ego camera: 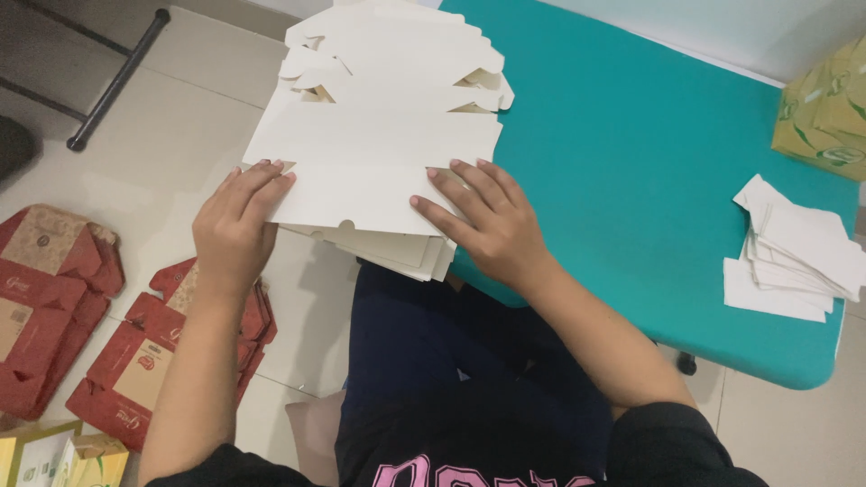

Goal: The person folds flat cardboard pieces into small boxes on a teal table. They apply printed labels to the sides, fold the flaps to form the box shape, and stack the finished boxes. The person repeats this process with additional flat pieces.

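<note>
Your left hand (236, 224) and right hand (483, 221) press flat, fingers spread, on the top cardboard sheet (374, 167); you're mid-fold, I'd say, so crease along its scored line

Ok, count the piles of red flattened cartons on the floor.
2. One pile of red flattened cartons lies at the far left edge; a second pile lies beside it, partly behind the left forearm. More may lie outside the frame.

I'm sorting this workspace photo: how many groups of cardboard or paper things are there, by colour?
White: 2, the stack of flat white carton blanks under both hands, and the white paper pile on the teal table.
Red: 2 piles of flattened red cartons on the floor.
Green-yellow: 2 boxes.
Total: 6
</note>
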